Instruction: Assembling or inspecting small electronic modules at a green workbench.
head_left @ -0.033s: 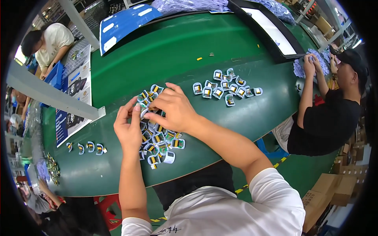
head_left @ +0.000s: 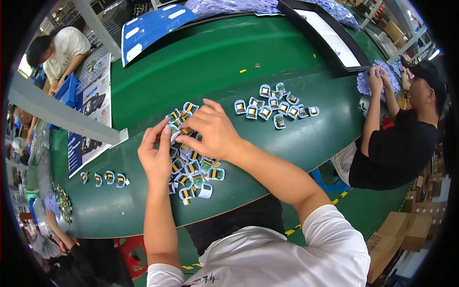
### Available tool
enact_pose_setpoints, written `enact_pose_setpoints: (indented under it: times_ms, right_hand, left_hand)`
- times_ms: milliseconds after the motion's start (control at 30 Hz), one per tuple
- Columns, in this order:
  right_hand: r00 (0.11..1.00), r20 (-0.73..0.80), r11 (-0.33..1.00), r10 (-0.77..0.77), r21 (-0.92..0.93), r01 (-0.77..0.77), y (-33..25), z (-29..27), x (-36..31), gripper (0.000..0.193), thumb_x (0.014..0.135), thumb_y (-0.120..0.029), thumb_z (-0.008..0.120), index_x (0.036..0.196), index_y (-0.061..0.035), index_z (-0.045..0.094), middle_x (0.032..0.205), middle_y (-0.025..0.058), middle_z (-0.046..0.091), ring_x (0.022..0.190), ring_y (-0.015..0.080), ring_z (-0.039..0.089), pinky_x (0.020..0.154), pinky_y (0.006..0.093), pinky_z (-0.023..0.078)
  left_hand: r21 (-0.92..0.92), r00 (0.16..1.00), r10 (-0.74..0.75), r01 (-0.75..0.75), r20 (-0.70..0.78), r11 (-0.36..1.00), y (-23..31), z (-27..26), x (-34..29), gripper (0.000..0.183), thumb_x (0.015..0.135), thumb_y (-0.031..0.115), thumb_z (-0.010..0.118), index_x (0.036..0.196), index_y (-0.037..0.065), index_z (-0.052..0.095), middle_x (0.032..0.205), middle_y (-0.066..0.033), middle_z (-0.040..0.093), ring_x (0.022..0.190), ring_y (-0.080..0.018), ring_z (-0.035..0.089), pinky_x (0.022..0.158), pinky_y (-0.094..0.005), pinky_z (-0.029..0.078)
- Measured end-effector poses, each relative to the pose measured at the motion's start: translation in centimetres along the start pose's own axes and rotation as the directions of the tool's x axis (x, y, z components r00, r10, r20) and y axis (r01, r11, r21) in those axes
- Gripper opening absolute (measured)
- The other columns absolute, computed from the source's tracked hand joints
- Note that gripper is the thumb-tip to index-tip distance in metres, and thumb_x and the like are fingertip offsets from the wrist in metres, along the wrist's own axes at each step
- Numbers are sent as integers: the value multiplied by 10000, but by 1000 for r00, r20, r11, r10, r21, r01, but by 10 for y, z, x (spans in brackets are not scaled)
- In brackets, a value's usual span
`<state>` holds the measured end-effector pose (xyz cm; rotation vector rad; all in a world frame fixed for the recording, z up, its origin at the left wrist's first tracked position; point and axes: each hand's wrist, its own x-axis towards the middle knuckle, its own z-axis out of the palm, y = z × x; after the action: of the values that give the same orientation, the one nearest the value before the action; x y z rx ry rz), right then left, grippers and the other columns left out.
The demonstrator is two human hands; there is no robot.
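Above a pile of small pale plastic casings, my left hand (head_left: 158, 152) pinches one casing (head_left: 176, 136) between thumb and fingers. My right hand (head_left: 211, 133) meets it from the other side, its thumb and fingertips closed on the same piece. What the fingertips do inside that casing is mostly hidden. The piled casings (head_left: 192, 167) hold green circuit boards with yellow and black parts, and they lie beneath and in front of my hands. Right of my hands, a looser group of similar casings (head_left: 273, 103) rests on the green table (head_left: 267, 153).
Several casings (head_left: 109, 178) form a row at the left, beside a grey metal post (head_left: 71, 117) and a printed sheet (head_left: 98, 122). A black-framed white tray (head_left: 330, 38) lies at the far right. Co-workers sit at the right (head_left: 401, 129) and far left (head_left: 64, 50).
My hands stay on the same casing, almost still. At the lower left, another person's hand has shifted slightly.
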<state>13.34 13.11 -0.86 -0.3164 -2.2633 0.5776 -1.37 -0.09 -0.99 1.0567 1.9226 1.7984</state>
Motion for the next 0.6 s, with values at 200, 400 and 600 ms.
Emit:
enact_pose_setpoints:
  times_ms: [200, 400, 600]
  right_hand:
    - [992, -127, 998, -28, -52, 22, -3, -9, 3, 306, 854, -344, 836, 1005, -98, 735, 940, 54, 716, 945, 281, 675, 1068, 540, 442]
    - [998, -47, 998, -30, 48, 32, -16, -1, 3, 280, 804, -290, 890, 902, -70, 748, 779, 37, 727, 719, 258, 658, 859, 405, 471]
    - [993, -116, 999, -11, -31, 8, -10, -2, 4, 156, 837, -155, 805, 920, -41, 740, 821, 82, 722, 785, 291, 677, 855, 426, 483]
  left_hand:
    - [-258, 992, -123, 109, -39, 960, 6, 9, 1, 190, 1022, 98, 713, 1163, -27, 736, 975, -17, 734, 843, -56, 638, 758, -215, 516]
    - [-250, 984, -133, 100, -117, 963, 4, 11, -3, 142, 1013, 89, 716, 1102, -20, 714, 965, -48, 749, 833, -77, 676, 750, -219, 534]
    - [-401, 984, -172, 175, 43, 899, 8, 16, -6, 204, 985, 16, 714, 1154, -60, 627, 1016, -103, 757, 905, -115, 722, 801, -242, 570]
